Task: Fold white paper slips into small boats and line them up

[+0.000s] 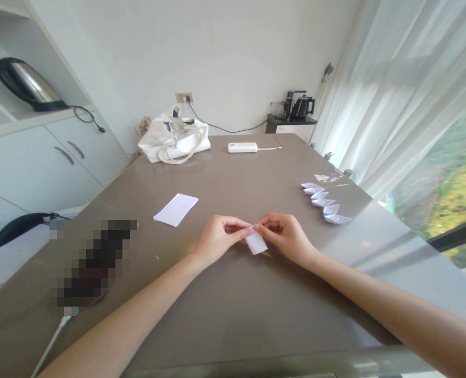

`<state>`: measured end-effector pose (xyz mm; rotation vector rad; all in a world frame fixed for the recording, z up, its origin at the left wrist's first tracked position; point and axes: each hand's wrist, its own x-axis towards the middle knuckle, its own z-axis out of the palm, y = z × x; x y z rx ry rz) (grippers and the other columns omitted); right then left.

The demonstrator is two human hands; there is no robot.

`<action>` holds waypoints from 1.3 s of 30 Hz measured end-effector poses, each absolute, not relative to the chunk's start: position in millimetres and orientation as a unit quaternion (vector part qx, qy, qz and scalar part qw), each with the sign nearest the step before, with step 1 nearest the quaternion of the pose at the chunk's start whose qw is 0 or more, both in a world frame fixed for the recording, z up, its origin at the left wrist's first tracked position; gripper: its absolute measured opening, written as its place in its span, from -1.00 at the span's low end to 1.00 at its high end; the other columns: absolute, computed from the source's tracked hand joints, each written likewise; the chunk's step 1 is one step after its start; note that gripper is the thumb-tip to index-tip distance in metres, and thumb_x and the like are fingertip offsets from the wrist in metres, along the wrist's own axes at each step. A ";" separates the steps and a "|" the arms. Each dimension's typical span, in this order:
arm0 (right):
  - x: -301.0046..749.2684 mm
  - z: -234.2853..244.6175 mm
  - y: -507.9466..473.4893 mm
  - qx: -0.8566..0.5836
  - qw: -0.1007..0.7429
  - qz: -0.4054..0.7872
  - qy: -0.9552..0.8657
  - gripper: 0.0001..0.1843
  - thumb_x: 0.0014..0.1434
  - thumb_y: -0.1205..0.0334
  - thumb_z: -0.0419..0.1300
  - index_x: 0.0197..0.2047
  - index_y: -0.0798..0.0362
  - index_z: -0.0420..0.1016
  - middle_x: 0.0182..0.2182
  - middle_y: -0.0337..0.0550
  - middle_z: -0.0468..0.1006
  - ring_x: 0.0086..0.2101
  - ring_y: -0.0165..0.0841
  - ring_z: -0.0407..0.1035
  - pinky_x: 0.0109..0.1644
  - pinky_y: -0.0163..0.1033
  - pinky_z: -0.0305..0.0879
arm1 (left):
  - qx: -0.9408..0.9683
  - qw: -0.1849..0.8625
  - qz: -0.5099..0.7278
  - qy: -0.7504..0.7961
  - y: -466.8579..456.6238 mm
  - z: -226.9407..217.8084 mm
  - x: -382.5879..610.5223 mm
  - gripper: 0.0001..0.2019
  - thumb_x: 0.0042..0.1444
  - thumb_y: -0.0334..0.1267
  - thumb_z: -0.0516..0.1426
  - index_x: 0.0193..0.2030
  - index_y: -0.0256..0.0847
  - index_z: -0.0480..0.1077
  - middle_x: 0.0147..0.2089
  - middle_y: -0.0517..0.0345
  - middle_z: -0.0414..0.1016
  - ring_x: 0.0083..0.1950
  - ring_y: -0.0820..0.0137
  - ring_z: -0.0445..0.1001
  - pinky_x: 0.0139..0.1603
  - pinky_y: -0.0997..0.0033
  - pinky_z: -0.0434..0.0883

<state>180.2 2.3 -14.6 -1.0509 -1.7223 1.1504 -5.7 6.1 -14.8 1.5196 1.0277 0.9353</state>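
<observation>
A small folded piece of white paper point(257, 243) is held up between my two hands over the middle of the table. My left hand point(221, 232) pinches its upper left edge between thumb and fingers. At the upper right edge my right hand point(282, 233) pinches it too, the thumbs nearly meeting. Left of my hands lies a stack of white paper sheets point(176, 210). Several folded paper boats point(323, 202) stand in a slanting row to the right.
On the brown table point(225, 315), a white bag point(173, 139) and a white power bank point(242, 147) with a short cable lie at the far side. A blurred-out dark device point(94, 265) with a white cable point(53, 341) is at left. Curtains point(359, 105) hang along the right.
</observation>
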 end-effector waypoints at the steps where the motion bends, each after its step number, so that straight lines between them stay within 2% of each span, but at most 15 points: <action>1: 180.2 -14.8 2.5 -0.414 0.400 0.451 -0.682 -0.73 0.11 0.08 0.21 -0.38 0.15 0.48 -0.47 -0.11 0.54 -0.45 -0.37 0.39 -0.40 -0.33 0.27 | 0.625 0.520 0.393 0.429 5.8 -14.3 -5.2 -0.72 -0.07 -0.13 0.28 -0.27 -0.30 0.56 -0.27 0.02 0.62 -0.26 0.30 0.56 -0.20 0.42 0.47; 4: 180.7 -15.6 4.1 -0.412 0.415 0.439 -0.682 -0.74 0.13 0.09 0.18 -0.37 0.14 0.45 -0.48 -0.14 0.52 -0.45 -0.39 0.36 -0.41 -0.34 0.25 | 0.588 0.547 0.402 0.439 4.6 -12.5 -3.6 -0.71 -0.07 -0.14 0.28 -0.26 -0.32 0.54 -0.30 0.02 0.61 -0.32 0.36 0.54 -0.25 0.45 0.48; 8: 181.2 -16.9 5.9 -0.416 0.437 0.434 -0.669 -0.75 0.13 0.09 0.18 -0.38 0.13 0.42 -0.50 -0.17 0.49 -0.48 -0.41 0.33 -0.43 -0.35 0.22 | 0.549 0.588 0.403 0.437 3.5 -10.4 -2.5 -0.73 -0.04 -0.12 0.26 -0.37 -0.35 0.51 -0.41 0.08 0.57 -0.40 0.45 0.49 -0.31 0.51 0.45; 13: 179.0 -14.1 3.2 -0.426 0.449 0.422 -0.663 -0.74 0.14 0.06 0.17 -0.39 0.11 0.41 -0.54 -0.21 0.44 -0.51 -0.42 0.29 -0.47 -0.34 0.16 | 0.578 0.539 0.425 0.442 2.1 -5.8 -1.2 -0.76 -0.03 -0.15 0.25 -0.46 -0.35 0.47 -0.52 0.14 0.50 -0.46 0.48 0.44 -0.37 0.54 0.40; 17: 178.0 -11.0 0.8 -0.429 0.454 0.411 -0.664 -0.73 0.13 0.04 0.17 -0.40 0.09 0.40 -0.55 -0.22 0.41 -0.52 -0.42 0.27 -0.48 -0.34 0.15 | 0.606 0.510 0.430 0.432 1.4 -4.7 -0.5 -0.75 0.01 -0.13 0.22 -0.44 -0.34 0.46 -0.51 0.14 0.50 -0.45 0.47 0.44 -0.36 0.52 0.40; 20: 179.0 -12.1 1.3 -0.423 0.461 0.413 -0.662 -0.72 0.14 0.03 0.17 -0.39 0.09 0.39 -0.54 -0.22 0.40 -0.52 -0.42 0.26 -0.47 -0.34 0.15 | 0.594 0.568 0.395 0.410 2.3 -7.7 -0.4 -0.71 0.03 -0.09 0.20 -0.40 -0.34 0.47 -0.49 0.13 0.51 -0.46 0.47 0.45 -0.37 0.52 0.41; 23: 179.7 -14.8 3.0 -0.418 0.465 0.424 -0.655 -0.73 0.15 0.04 0.16 -0.38 0.09 0.37 -0.54 -0.23 0.39 -0.52 -0.43 0.26 -0.47 -0.34 0.15 | 0.599 0.604 0.350 0.392 3.2 -11.0 -0.2 -0.66 0.05 -0.04 0.17 -0.45 -0.35 0.47 -0.51 0.10 0.51 -0.50 0.48 0.46 -0.42 0.52 0.41; 28: 178.6 -15.7 3.5 -0.412 0.459 0.432 -0.658 -0.73 0.16 0.05 0.15 -0.38 0.10 0.36 -0.57 -0.26 0.36 -0.55 -0.47 0.21 -0.50 -0.36 0.10 | 0.632 0.546 0.371 0.406 1.2 -10.2 0.7 -0.65 0.05 -0.05 0.18 -0.54 -0.35 0.43 -0.59 0.13 0.46 -0.55 0.50 0.43 -0.46 0.55 0.40; 34: 177.4 -12.2 1.9 -0.409 0.476 0.460 -0.628 -0.71 0.11 0.02 0.20 -0.40 0.10 0.35 -0.59 -0.28 0.36 -0.57 -0.47 0.22 -0.50 -0.36 0.13 | 0.623 0.590 0.326 0.396 -2.7 -9.4 4.2 -0.63 0.05 -0.02 0.17 -0.46 -0.36 0.43 -0.52 0.06 0.53 -0.57 0.50 0.43 -0.50 0.54 0.40; 39: 176.9 -9.4 1.5 -0.410 0.484 0.465 -0.617 -0.70 0.10 0.01 0.21 -0.40 0.10 0.37 -0.61 -0.28 0.36 -0.57 -0.47 0.24 -0.50 -0.35 0.17 | 0.635 0.564 0.332 0.411 -5.1 -8.0 5.2 -0.63 0.06 -0.02 0.16 -0.49 -0.35 0.41 -0.56 0.06 0.52 -0.59 0.50 0.42 -0.53 0.56 0.37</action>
